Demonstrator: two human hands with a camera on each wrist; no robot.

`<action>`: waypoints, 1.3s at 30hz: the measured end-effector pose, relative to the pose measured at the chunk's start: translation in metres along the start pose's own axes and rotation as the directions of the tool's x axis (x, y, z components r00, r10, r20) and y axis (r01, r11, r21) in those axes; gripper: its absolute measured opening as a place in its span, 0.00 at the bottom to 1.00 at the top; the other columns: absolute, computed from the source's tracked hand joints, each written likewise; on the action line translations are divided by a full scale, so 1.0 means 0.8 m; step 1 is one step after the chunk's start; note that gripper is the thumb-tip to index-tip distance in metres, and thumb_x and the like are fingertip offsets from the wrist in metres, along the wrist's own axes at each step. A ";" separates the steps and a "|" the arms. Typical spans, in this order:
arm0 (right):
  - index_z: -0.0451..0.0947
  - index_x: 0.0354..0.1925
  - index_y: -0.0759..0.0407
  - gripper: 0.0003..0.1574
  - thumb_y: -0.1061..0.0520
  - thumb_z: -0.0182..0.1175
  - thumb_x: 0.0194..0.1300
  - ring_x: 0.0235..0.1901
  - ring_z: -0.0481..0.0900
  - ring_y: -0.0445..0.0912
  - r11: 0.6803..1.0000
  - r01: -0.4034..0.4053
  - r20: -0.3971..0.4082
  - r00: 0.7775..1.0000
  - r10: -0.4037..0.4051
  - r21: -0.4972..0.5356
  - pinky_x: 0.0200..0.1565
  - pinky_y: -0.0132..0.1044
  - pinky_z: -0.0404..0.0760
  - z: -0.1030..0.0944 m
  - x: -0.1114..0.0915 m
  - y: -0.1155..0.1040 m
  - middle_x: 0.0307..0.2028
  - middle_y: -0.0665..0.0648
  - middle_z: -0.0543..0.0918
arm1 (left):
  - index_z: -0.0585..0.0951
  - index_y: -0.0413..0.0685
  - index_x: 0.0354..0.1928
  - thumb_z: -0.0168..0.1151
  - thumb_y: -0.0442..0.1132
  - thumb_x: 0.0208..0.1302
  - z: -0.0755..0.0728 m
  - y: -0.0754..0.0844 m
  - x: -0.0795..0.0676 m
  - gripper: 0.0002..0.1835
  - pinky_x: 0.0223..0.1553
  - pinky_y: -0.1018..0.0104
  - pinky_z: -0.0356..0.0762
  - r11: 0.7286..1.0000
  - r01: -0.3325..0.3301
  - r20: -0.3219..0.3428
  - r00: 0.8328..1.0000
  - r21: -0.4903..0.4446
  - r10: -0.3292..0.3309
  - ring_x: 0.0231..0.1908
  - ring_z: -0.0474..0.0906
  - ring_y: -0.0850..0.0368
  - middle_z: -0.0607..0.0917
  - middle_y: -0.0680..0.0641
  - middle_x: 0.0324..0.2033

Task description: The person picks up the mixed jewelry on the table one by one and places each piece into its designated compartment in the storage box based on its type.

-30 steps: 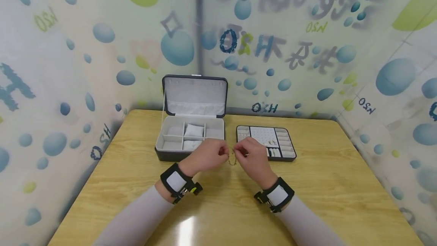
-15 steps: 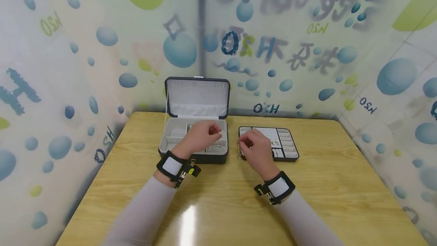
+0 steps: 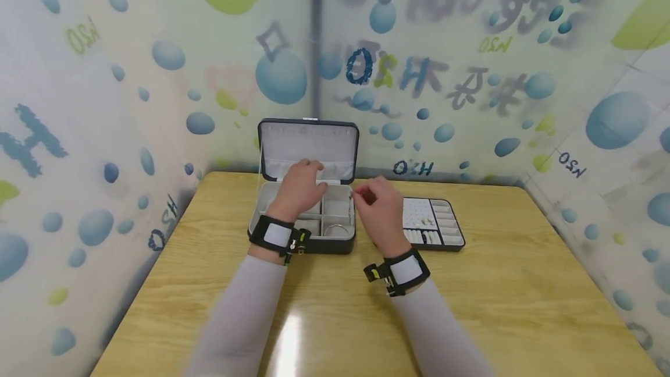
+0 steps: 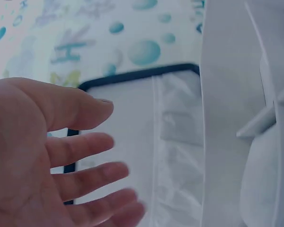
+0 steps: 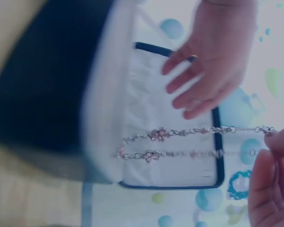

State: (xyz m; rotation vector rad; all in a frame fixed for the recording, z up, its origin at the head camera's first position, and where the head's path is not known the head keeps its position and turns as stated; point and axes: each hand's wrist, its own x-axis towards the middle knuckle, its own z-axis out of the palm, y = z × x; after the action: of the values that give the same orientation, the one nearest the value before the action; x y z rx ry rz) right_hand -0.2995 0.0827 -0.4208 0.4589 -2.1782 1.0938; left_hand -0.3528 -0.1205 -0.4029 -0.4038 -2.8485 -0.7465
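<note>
My right hand (image 3: 381, 217) pinches a silver chain bracelet (image 5: 158, 135) with pink flower charms by its two ends. The bracelet hangs in a loop by the right side of the jewelry box (image 3: 327, 245). My left hand (image 3: 299, 191) is over the box's left-middle compartments, in front of the raised lid (image 3: 309, 141). Its fingers are spread and hold nothing, as the left wrist view (image 4: 80, 156) also shows. A ring-shaped bangle (image 3: 336, 227) lies in the front right compartment. The left hand and forearm hide part of the compartments.
A flat jewelry tray (image 3: 445, 246) with earrings and several rings stands right of the box, its left part hidden by my right hand. Both are on a wooden table (image 3: 335, 313). A patterned wall (image 3: 460, 150) rises behind the table.
My left hand has let go of the bracelet and moved back-left over the box. The right hand, holding the bracelet, has moved left and back from the tray side to the box's right edge.
</note>
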 end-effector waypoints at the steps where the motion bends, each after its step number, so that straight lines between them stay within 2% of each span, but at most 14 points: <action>1: 0.87 0.33 0.58 0.04 0.63 0.73 0.65 0.29 0.82 0.46 1.000 -0.006 -0.017 1.000 0.006 0.014 0.33 0.36 0.82 0.001 0.004 -0.001 0.31 0.56 0.84 | 0.79 0.37 0.67 0.61 0.41 0.72 0.001 -0.001 0.002 0.25 0.68 0.41 0.75 1.000 0.007 -0.014 1.000 0.010 -0.007 0.66 0.76 0.32 0.80 0.33 0.65; 5: 0.88 0.33 0.58 0.03 0.64 0.73 0.65 0.29 0.83 0.47 0.998 -0.044 -0.079 0.996 0.048 0.051 0.34 0.36 0.82 0.001 0.019 -0.003 0.32 0.56 0.87 | 0.76 0.37 0.70 0.62 0.41 0.72 0.008 -0.008 0.007 0.28 0.71 0.39 0.73 0.999 0.032 -0.054 0.998 0.037 -0.030 0.70 0.71 0.30 0.76 0.32 0.69; 8: 0.88 0.33 0.59 0.03 0.63 0.72 0.66 0.29 0.83 0.47 0.994 -0.085 -0.107 0.990 0.092 0.067 0.35 0.36 0.80 0.001 0.029 -0.004 0.33 0.57 0.88 | 0.73 0.37 0.73 0.64 0.41 0.72 0.013 -0.014 0.011 0.31 0.76 0.40 0.67 0.998 0.025 -0.037 0.999 0.056 -0.023 0.75 0.65 0.30 0.71 0.32 0.74; 12: 0.88 0.34 0.59 0.04 0.61 0.71 0.68 0.29 0.82 0.48 0.985 -0.139 -0.124 0.981 0.151 0.105 0.34 0.35 0.79 0.000 0.036 -0.005 0.33 0.58 0.87 | 0.65 0.40 0.80 0.64 0.44 0.74 0.017 -0.019 0.013 0.37 0.81 0.40 0.55 0.998 0.004 0.082 0.997 0.056 -0.009 0.83 0.49 0.30 0.58 0.33 0.82; 15: 0.87 0.34 0.60 0.05 0.60 0.71 0.69 0.30 0.82 0.49 0.979 -0.155 -0.127 0.977 0.172 0.129 0.35 0.34 0.79 0.000 0.037 -0.006 0.33 0.58 0.87 | 0.60 0.43 0.83 0.64 0.48 0.75 0.020 -0.020 0.013 0.41 0.81 0.38 0.55 0.998 0.002 0.168 0.986 0.055 -0.011 0.84 0.41 0.28 0.52 0.33 0.84; 19: 0.88 0.35 0.60 0.05 0.60 0.71 0.69 0.31 0.83 0.48 0.978 -0.159 -0.122 0.977 0.176 0.137 0.36 0.32 0.79 0.000 0.038 -0.005 0.34 0.59 0.88 | 0.61 0.45 0.83 0.64 0.51 0.75 0.019 -0.021 0.010 0.41 0.78 0.34 0.59 0.997 0.013 0.209 0.978 0.079 -0.029 0.82 0.44 0.25 0.52 0.32 0.84; 24: 0.87 0.35 0.60 0.03 0.62 0.71 0.68 0.27 0.83 0.47 0.970 -0.164 -0.121 0.975 0.187 0.177 0.31 0.30 0.78 0.004 0.042 -0.009 0.31 0.58 0.88 | 0.63 0.47 0.82 0.63 0.49 0.75 0.012 -0.027 0.006 0.39 0.77 0.31 0.60 0.994 0.021 0.233 0.971 0.103 -0.045 0.82 0.46 0.23 0.52 0.34 0.84; 29: 0.87 0.35 0.59 0.02 0.64 0.71 0.67 0.25 0.83 0.46 0.958 -0.161 -0.093 0.978 0.188 0.236 0.28 0.30 0.79 0.011 0.044 -0.017 0.29 0.59 0.88 | 0.66 0.46 0.81 0.65 0.44 0.73 0.002 -0.036 0.006 0.37 0.77 0.34 0.63 0.991 -0.005 0.217 0.976 0.137 -0.025 0.81 0.54 0.27 0.57 0.34 0.83; 34: 0.86 0.35 0.60 0.02 0.64 0.71 0.67 0.26 0.84 0.46 0.948 -0.164 -0.057 0.981 0.186 0.273 0.29 0.30 0.80 0.021 0.045 -0.022 0.29 0.59 0.87 | 0.69 0.45 0.78 0.66 0.43 0.71 -0.006 -0.042 0.007 0.36 0.76 0.35 0.65 0.990 0.028 0.203 0.978 0.138 -0.056 0.79 0.60 0.29 0.62 0.35 0.81; 39: 0.86 0.35 0.59 0.03 0.63 0.71 0.67 0.26 0.84 0.45 0.940 -0.175 -0.025 0.981 0.191 0.291 0.31 0.31 0.81 0.030 0.046 -0.025 0.29 0.58 0.87 | 0.70 0.43 0.77 0.65 0.43 0.72 -0.006 -0.053 0.010 0.34 0.79 0.35 0.59 0.992 0.020 0.167 0.985 0.127 -0.041 0.79 0.61 0.32 0.65 0.34 0.80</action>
State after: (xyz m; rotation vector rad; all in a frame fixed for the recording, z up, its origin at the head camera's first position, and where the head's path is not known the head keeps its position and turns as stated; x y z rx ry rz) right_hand -0.3246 0.0509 -0.3943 0.3523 -2.0535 1.5202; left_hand -0.3727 -0.1565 -0.4163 -0.4244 -3.0462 -0.5599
